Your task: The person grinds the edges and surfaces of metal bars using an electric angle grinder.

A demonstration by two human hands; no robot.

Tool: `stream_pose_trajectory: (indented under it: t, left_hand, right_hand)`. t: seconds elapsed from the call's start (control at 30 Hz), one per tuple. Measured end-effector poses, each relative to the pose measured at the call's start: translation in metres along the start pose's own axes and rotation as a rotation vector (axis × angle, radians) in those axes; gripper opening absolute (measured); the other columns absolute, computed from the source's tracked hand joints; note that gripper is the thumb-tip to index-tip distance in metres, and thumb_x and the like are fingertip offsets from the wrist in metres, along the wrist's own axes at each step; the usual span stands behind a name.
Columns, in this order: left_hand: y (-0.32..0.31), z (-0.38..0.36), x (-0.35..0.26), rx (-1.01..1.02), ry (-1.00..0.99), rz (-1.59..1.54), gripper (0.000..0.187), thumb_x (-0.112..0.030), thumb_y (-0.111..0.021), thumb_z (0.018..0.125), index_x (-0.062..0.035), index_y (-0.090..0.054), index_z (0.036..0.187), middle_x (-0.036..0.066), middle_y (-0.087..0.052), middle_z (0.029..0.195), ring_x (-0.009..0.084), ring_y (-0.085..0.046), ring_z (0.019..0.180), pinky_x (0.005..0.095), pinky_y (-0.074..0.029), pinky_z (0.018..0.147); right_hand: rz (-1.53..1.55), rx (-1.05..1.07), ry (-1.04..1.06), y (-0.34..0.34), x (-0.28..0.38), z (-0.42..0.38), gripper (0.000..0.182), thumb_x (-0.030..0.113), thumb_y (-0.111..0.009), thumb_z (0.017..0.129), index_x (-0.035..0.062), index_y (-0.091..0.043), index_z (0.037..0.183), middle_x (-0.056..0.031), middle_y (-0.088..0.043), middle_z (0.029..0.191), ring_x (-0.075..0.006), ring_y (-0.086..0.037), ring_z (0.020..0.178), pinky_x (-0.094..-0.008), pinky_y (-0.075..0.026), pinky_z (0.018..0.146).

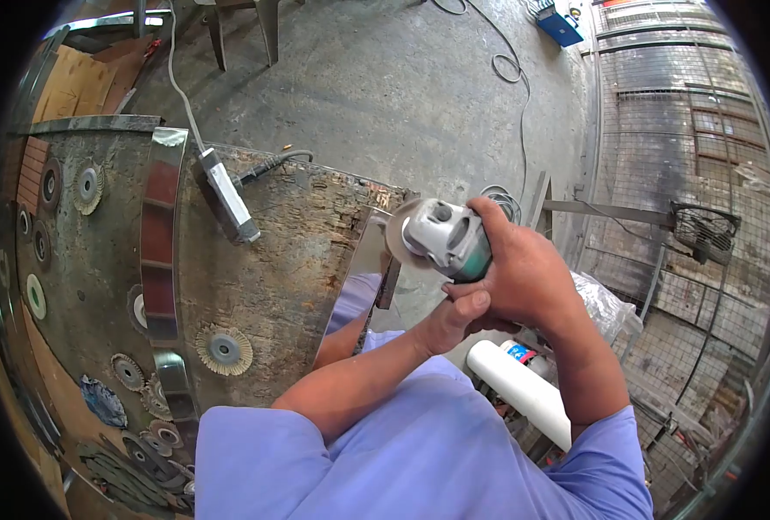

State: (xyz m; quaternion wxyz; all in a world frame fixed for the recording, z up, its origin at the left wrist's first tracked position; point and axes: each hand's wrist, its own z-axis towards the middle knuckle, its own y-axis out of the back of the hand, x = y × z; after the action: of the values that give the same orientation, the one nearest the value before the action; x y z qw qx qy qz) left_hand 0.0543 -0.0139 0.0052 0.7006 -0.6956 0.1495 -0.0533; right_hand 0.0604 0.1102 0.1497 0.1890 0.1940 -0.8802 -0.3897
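Note:
An angle grinder (454, 243) with a silver gear head and green body is held out over the table's right edge. My right hand (528, 273) wraps round its body from above. My left hand (456, 322) is closed beneath it at the lower side, thumb showing and fingers mostly hidden. The grinder's disc (400, 234), slightly blurred, faces left. Close beside the disc is the upper end of a shiny metal strip (356, 282), which lies along the table edge and reflects my shirt and arm. My left forearm crosses over its lower end.
The worn wooden table (264, 303) carries a power strip (229, 195), a curved metal band (160, 234) and several flap discs (224, 350). A white roll (524, 390) stands to my right. Cable (524, 113) trails over the floor, and a fan (704, 230) stands near the mesh wall.

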Motion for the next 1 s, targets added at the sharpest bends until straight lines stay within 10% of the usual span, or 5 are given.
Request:
stream_pose_trajectory:
  t: [1.0]
  left_hand:
    - [0.000,0.001,-0.030,0.061,-0.116,0.003,0.108,-0.077,-0.065,0.079,-0.0021,-0.041,0.152,0.017,-0.055,0.144,0.0319,-0.058,0.132,0.0483,-0.048,0.111]
  right_hand:
    - [-0.143,-0.010,0.044,0.012,0.039,0.014,0.090,0.033,-0.088,0.066,0.0079,-0.048,0.142,-0.0263,-0.073,0.101,-0.0465,-0.071,0.096,-0.0508,-0.056,0.084]
